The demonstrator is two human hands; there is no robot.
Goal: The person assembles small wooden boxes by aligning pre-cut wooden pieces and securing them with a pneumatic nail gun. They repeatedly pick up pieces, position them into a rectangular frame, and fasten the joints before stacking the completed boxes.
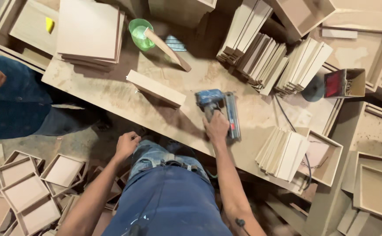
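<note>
The dusty workbench [112, 94] runs corner to corner, its far end buried under leaning stacks of thin boards [269, 52]. A short wooden block [155, 88] lies near the bench middle. The blue nail gun [219, 111] rests close to the bench's near edge, handle hidden under the clamped right hand [216, 127]. The left hand [126, 144] hangs below that edge, fingers curled together, holding nothing.

A dusty wooden worktop [112, 94] runs slantwise across the scene. The grey concrete floor [75, 146] shows at near left, strewn with shallow wooden trays [25, 192]. Stacked boards [283, 59] and open wooden boxes [376, 192] crowd the right. Light is soft and even.
</note>
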